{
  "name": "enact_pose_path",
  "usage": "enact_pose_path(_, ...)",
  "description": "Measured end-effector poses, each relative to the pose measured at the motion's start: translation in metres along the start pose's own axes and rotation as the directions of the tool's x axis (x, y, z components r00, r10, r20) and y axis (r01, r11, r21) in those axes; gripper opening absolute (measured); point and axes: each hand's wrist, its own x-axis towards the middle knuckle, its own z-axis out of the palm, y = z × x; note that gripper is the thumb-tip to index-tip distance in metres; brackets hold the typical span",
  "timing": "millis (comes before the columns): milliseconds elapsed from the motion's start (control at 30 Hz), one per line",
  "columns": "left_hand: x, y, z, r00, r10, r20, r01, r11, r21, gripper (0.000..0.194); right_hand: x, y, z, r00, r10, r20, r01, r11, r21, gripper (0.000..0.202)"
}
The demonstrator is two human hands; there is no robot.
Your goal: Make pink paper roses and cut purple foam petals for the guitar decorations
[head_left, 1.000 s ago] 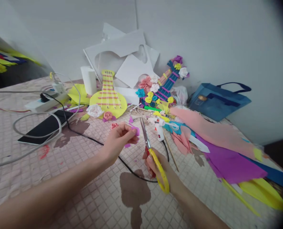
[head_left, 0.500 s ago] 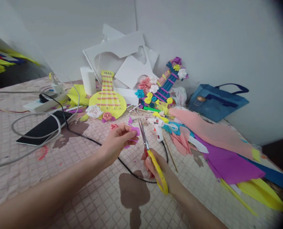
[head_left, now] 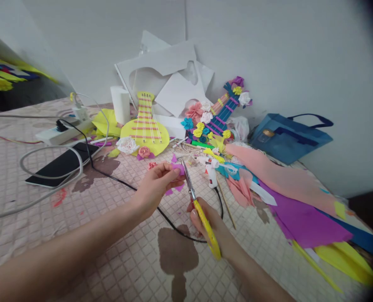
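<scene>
From the wearer's head, my single camera looks forward and down across the table [head_left: 126, 268], facing the pale wall [head_left: 287, 63] beyond its far edge. I see the left hand [head_left: 157, 181] and right hand [head_left: 214, 214] from close above, mid-frame, between the lens and that edge.

On the table [head_left: 117, 268], a glue gun [head_left: 212, 175] lies right of the scissors [head_left: 204, 218], a tablet [head_left: 58, 167] far left, boards [head_left: 177, 92] behind.

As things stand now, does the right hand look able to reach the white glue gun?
Probably yes: the white glue gun lies just beyond the right hand, and nothing seems to block the way. However, this hand holds the scissors, so it would likely need to release them first.
</scene>
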Motion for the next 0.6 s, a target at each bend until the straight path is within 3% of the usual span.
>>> enact_pose_path(600, -0.0023, -0.0034, 0.0036, 0.999, 0.014, -0.034, -0.015, 0.999, -0.048, 0.018, 0.0055, 0.0063, 0.0021, 0.997, -0.054, -0.058, 0.049, 0.995, -0.091, 0.042)
